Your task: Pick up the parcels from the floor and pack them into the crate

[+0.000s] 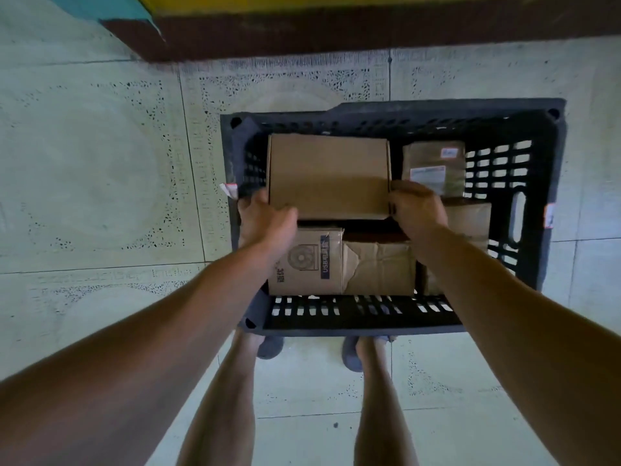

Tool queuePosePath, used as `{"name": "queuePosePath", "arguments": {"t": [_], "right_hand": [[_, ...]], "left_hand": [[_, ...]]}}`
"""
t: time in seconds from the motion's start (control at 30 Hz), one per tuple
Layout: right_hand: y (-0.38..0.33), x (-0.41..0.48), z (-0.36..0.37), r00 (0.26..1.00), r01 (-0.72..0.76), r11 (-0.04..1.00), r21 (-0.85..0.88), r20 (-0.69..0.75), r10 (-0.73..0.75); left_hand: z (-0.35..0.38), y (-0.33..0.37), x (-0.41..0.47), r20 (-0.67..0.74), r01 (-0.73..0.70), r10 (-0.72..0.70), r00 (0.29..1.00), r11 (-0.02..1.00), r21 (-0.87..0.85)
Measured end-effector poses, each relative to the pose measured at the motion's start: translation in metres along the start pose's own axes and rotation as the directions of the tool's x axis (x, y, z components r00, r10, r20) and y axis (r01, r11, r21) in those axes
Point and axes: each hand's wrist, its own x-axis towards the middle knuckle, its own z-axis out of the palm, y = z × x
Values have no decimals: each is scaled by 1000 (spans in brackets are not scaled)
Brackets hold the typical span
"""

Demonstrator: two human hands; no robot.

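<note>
Head view, looking straight down. Tiled floor (pixel 100 169): no loose parcels show on it in frame; what lies outside the frame cannot be told.

Black slatted crate (pixel 369 326): one, standing on the floor just ahead of the person's feet, well stocked.

Parcels counted in it: five.
- Plain brown box (pixel 327 176), the largest, toward 11 o'clock in the crate, raised above the lower layer.
- Fan-print box (pixel 307 264) at 7 o'clock.
- Creased brown parcel (pixel 379 267) at 6 o'clock, touching the fan-print box.
- Labelled parcel (pixel 433 166) at 1 o'clock.
- One more brown parcel (pixel 468 220) at 3 o'clock, partly hidden by the right forearm.

Hands: two. Left hand (pixel 265 216) grips the plain brown box's near left corner. Right hand (pixel 415 206) grips its near right corner, fingers curled over the edge.

Judgement: packing looks near its end. This box appears to be the one going into place, and it is not yet let go.
</note>
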Motion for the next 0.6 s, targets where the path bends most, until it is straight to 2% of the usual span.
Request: {"name": "queuePosePath", "arguments": {"t": [0.1,0.2,0.3,0.43,0.5,0.6], "right_hand": [[9,28,6,1000,-26,999,45,-16,27],[11,39,19,994,-104,990,94,24,103],[12,46,28,997,-76,991,108,25,74],[14,53,42,994,-101,987,128,49,95],[16,54,48,992,-99,989,108,89,90],[21,58,52,994,-72,994,77,91,65]], "left_hand": [[24,3,15,34,17,-17,999,1000,-4],[32,5,35,9,66,-66,998,998,-4],[36,8,54,125,75,-84,989,994,77],[33,5,67,68,104,-115,991,983,153],[32,3,68,86,87,-110,990,968,235],[29,4,69,120,65,-98,988,965,252]]}}
